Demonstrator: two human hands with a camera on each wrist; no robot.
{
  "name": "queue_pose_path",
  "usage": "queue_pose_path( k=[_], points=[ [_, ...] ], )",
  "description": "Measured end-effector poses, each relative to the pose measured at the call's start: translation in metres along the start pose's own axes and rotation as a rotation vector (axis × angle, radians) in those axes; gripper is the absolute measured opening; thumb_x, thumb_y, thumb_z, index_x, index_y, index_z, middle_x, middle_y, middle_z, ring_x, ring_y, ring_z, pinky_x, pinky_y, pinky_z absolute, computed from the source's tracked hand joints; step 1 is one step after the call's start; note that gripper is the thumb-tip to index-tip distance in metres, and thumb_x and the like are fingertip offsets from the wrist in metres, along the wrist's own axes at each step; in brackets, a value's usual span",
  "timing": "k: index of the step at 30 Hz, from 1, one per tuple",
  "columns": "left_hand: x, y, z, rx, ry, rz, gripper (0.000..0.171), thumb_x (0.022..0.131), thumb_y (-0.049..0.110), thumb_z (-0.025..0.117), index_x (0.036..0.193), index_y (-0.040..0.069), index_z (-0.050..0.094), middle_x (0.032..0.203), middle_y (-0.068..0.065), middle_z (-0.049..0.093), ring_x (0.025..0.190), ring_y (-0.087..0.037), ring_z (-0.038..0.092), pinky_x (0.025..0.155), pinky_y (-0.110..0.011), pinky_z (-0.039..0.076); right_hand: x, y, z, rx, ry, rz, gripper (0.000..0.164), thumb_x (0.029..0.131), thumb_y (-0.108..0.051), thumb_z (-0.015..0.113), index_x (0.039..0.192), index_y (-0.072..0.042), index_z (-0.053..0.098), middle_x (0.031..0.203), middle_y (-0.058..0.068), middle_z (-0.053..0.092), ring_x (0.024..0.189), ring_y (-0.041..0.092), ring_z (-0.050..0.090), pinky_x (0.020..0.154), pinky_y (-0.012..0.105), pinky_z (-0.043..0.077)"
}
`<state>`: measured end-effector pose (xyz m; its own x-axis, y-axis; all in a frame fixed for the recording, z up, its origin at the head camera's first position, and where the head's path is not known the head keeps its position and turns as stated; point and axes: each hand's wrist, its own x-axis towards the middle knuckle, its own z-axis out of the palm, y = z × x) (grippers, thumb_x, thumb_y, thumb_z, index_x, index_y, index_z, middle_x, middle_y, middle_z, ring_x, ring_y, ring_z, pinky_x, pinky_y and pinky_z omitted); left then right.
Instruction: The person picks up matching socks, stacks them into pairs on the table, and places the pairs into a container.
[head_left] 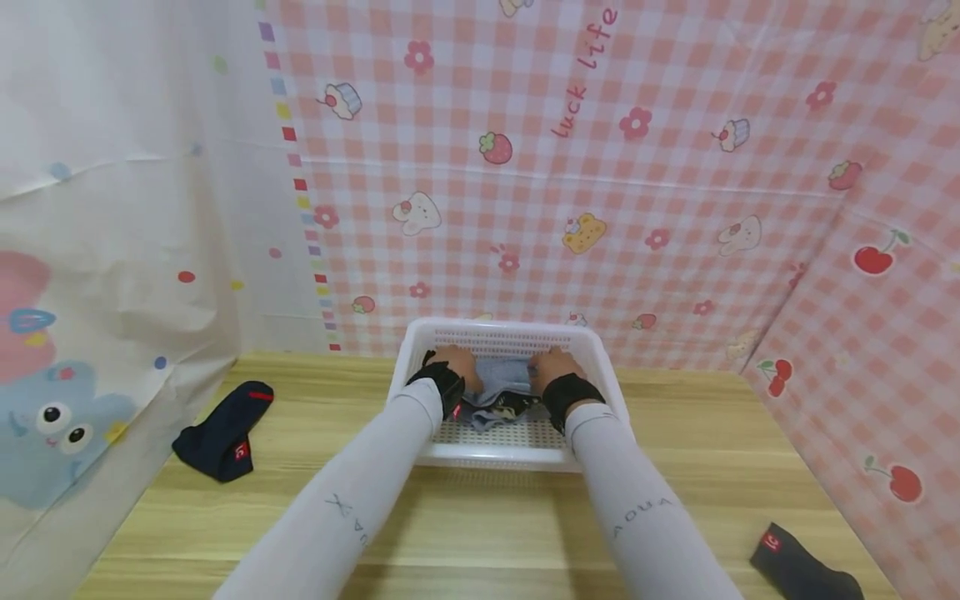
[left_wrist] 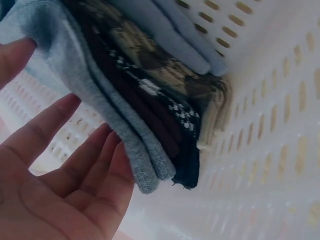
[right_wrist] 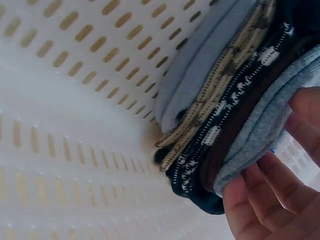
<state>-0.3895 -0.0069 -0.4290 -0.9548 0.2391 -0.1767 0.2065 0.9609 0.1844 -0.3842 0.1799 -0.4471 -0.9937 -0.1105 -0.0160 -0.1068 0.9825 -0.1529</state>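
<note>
In a white plastic basket [head_left: 495, 455], several folded socks stand packed side by side. Nearest my fingers is a folded light grey sock [left_wrist: 100, 90], whose two ends I hold. My left hand [left_wrist: 70, 175] has its thumb on the sock's face and its fingertips along the edge. At the other end, my right hand [right_wrist: 275, 185] holds it with thumb and bent fingers. Beside it stand a dark maroon sock [right_wrist: 220, 155], a black-and-white patterned sock [right_wrist: 220, 117], a tan camouflage sock [left_wrist: 145, 50] and a pale grey-blue sock [right_wrist: 185, 80].
On the wooden table [head_left: 465, 533], a navy sock [head_left: 225, 433] with a red stripe lies to the left. A dark grey sock [head_left: 806, 571] with a red label lies at the front right. A pink checked cloth [head_left: 525, 208] hangs close behind the basket.
</note>
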Motion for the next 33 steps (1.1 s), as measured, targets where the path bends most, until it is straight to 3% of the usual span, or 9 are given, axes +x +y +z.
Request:
queue_pose_path(
  k=[6,11,17,21,24,27,33],
  points=[
    [-0.004,-0.005,-0.012,-0.199,0.130,0.115,0.033,0.091,0.027,0.062,0.117,0.007,0.067,0.115,-0.012,0.069,0.101,-0.025,0.064,0.089,-0.039,0.051,0.004,0.006,-0.003,0.028,0.012,-0.064,0.029,0.092,-0.017,0.059,0.117,-0.004,0.068,0.114,0.019,0.067,0.108,0.034,0.061,0.097,0.046,0.047],
    [-0.016,-0.016,-0.038,-0.339,0.259,0.144,0.026,0.093,0.024,0.058,0.112,0.008,0.067,0.101,-0.011,0.070,0.084,-0.023,0.064,0.075,-0.036,0.050,-0.005,0.001,-0.018,0.063,0.055,-0.070,0.031,0.093,-0.017,0.057,0.119,-0.003,0.067,0.117,0.018,0.067,0.109,0.034,0.062,0.098,0.046,0.047],
    [-0.040,-0.050,-0.069,-0.355,0.367,0.117,0.029,0.093,0.025,0.055,0.113,0.008,0.067,0.103,-0.013,0.070,0.089,-0.027,0.065,0.079,-0.040,0.050,-0.030,-0.016,-0.046,0.118,0.136,-0.118,0.030,0.096,-0.021,0.055,0.120,-0.007,0.066,0.115,0.018,0.063,0.097,0.032,0.064,0.087,0.045,0.051],
    [-0.056,-0.087,-0.078,-0.340,0.417,0.063,0.037,0.093,0.025,0.053,0.122,0.005,0.061,0.107,-0.017,0.068,0.092,-0.031,0.064,0.079,-0.043,0.050,-0.047,-0.021,-0.060,0.165,0.172,-0.165,0.031,0.096,-0.024,0.055,0.122,-0.010,0.064,0.123,0.017,0.059,0.105,0.030,0.062,0.091,0.043,0.050],
    [-0.071,-0.123,-0.078,-0.322,0.429,0.011,0.039,0.093,0.024,0.053,0.126,0.004,0.058,0.109,-0.020,0.066,0.093,-0.034,0.063,0.080,-0.046,0.049,-0.060,-0.022,-0.069,0.209,0.193,-0.204,0.032,0.097,-0.025,0.056,0.124,-0.010,0.063,0.127,0.016,0.056,0.112,0.029,0.059,0.096,0.043,0.048],
    [-0.088,-0.158,-0.070,-0.302,0.397,-0.031,0.041,0.095,0.025,0.052,0.128,0.001,0.056,0.112,-0.024,0.064,0.096,-0.038,0.062,0.080,-0.049,0.049,-0.074,-0.023,-0.075,0.230,0.239,-0.241,0.034,0.096,-0.027,0.057,0.124,-0.009,0.063,0.127,0.014,0.056,0.115,0.029,0.058,0.098,0.044,0.048],
    [-0.119,-0.215,-0.031,-0.263,0.344,-0.049,0.037,0.091,0.021,0.059,0.118,-0.004,0.062,0.105,-0.026,0.066,0.088,-0.036,0.063,0.073,-0.046,0.050,-0.100,-0.025,-0.080,0.277,0.296,-0.286,0.037,0.095,-0.027,0.059,0.129,-0.011,0.059,0.128,0.012,0.054,0.116,0.028,0.056,0.094,0.043,0.049]
  ],
)
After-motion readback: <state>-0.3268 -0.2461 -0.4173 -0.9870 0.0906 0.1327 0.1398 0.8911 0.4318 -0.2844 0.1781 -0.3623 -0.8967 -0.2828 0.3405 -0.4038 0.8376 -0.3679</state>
